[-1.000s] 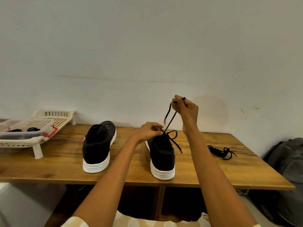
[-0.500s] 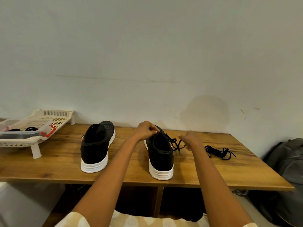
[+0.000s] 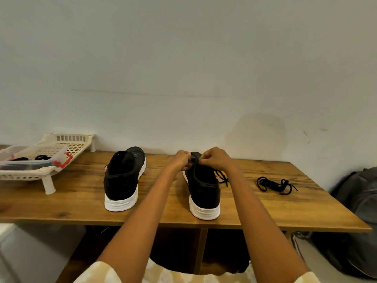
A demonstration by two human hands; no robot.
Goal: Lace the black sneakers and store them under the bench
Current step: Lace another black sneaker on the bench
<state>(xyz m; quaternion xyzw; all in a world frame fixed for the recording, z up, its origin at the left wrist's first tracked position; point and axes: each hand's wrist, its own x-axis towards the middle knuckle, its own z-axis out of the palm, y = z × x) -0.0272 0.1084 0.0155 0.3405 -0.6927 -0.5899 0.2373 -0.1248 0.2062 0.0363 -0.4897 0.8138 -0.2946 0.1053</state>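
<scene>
Lace (image 3: 221, 176) on the right-hand sneaker (image 3: 204, 184) on the bench (image 3: 285, 201) is handling limp and light, so your left hand (image 3: 181, 160) and right hand (image 3: 214, 160) are pinching it with curled fingers near its stiff tip.

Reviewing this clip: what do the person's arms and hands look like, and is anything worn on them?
Both forearms are bare from the upper arm down. Short sleeves of cream fabric with a pale blotchy pattern show at the bottom edge. The left hand and right hand are bare: no gloves, watch, rings or bracelets visible.
</scene>
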